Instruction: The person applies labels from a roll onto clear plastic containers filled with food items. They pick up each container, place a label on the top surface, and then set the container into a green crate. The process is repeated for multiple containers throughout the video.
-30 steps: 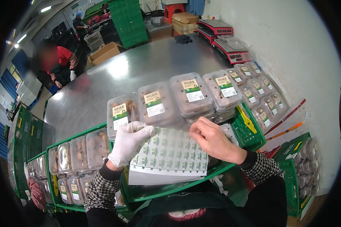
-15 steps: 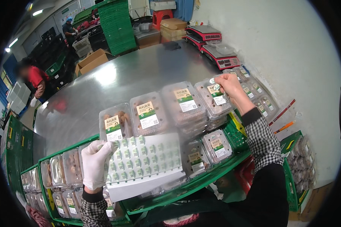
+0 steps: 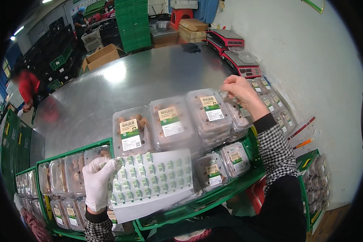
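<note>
My gloved left hand (image 3: 97, 183) grips the left edge of a white sheet of small green-and-white stickers (image 3: 152, 177) on a backing, tilted over the near boxes. Bare and pinched, my right hand (image 3: 241, 92) is over the rightmost clear plastic box (image 3: 238, 113) in the row, partly covering it; what its fingertips hold is too small to tell. Left of that stand a stack of clear boxes (image 3: 209, 111), a blurred box (image 3: 171, 123) and a box of round brown produce (image 3: 132, 131). Each bears a cream-and-green label.
A green crate (image 3: 213, 197) with labelled boxes sits below the sheet; another crate (image 3: 48, 201) is at left. Red scales (image 3: 242, 64) and more packed boxes line the wall. Beyond lies the steel table (image 3: 149, 72). A person in red (image 3: 27, 88) stands at far left.
My right hand has lifted from the rightmost box's lid and shifted left. The view has turned slightly left. My left hand still holds the sticker sheet.
</note>
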A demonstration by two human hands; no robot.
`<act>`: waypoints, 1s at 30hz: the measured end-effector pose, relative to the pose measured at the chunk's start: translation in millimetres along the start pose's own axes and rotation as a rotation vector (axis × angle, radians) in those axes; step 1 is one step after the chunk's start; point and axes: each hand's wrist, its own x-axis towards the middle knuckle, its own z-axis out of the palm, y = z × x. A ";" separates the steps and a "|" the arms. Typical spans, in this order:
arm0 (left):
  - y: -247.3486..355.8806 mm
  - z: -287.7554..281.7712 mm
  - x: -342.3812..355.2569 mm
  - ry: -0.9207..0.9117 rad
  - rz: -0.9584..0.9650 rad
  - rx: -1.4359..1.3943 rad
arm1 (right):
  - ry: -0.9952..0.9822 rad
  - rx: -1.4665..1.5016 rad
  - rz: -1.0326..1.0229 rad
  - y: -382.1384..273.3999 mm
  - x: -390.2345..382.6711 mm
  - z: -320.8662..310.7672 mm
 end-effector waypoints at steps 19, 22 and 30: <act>-0.2 -48.2 -19.9 0.034 0.014 -0.001 | -0.355 0.362 0.027 -41.2 -6.8 112.3; -3.2 -55.6 -21.5 0.048 0.015 0.001 | -0.296 0.325 0.053 -36.6 1.2 140.3; -2.6 -63.3 -28.1 0.066 -0.022 0.003 | 0.030 -0.622 -0.670 -20.1 -15.9 162.3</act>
